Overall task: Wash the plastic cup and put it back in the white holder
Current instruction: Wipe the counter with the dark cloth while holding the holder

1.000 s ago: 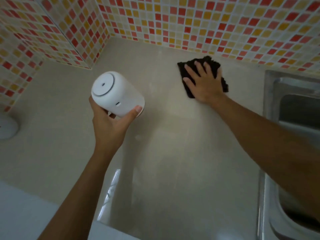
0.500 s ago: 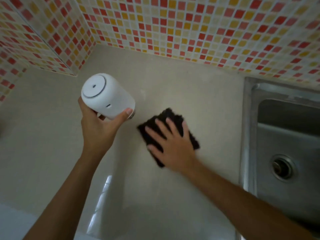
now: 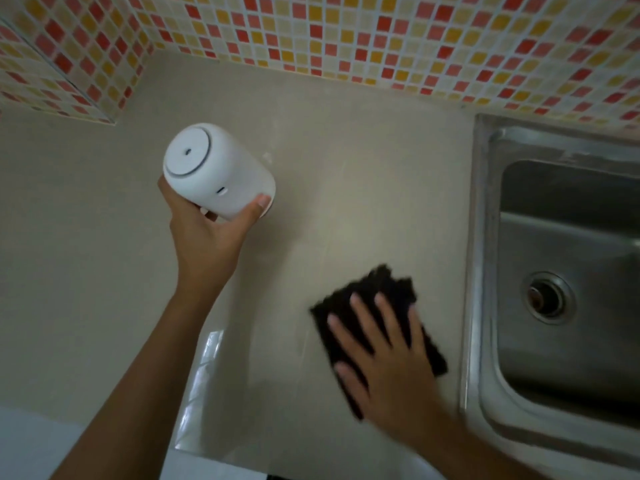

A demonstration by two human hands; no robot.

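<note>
The left hand (image 3: 207,237) grasps a white cylinder (image 3: 214,174) from below. Its thumb (image 3: 258,206) is curled up the right side near the lower rim and the palm cups the underside; the other fingers are hidden behind the body. The cylinder is lifted clear of the counter (image 3: 346,168) and tilted, with its flat rounded end toward the camera. That end has a thin dark ring and a small dot at its centre, and a small slot marks the side wall. Whether this is the white holder or the plastic cup, and whether one sits inside the other, cannot be told from this angle.

The right hand (image 3: 388,368) lies flat and released, its fingers (image 3: 360,313) straight and spread, pressing on a black cloth (image 3: 391,285). The cloth lies on the counter and shows beyond the fingertips and on both sides of the hand. The hand and forearm are slightly blurred. The two hands are well apart, the left nearer the wall and the right nearer the front edge.

The counter is pale beige, with a glossy reflection (image 3: 204,375) along its front edge between the forearms. Just right of the cloth is the rim of a stainless steel sink (image 3: 554,220), with its round drain (image 3: 549,297) in the basin floor. Behind the counter a mosaic tile wall (image 3: 381,36) in red, orange, yellow and cream turns a corner at the upper left.
</note>
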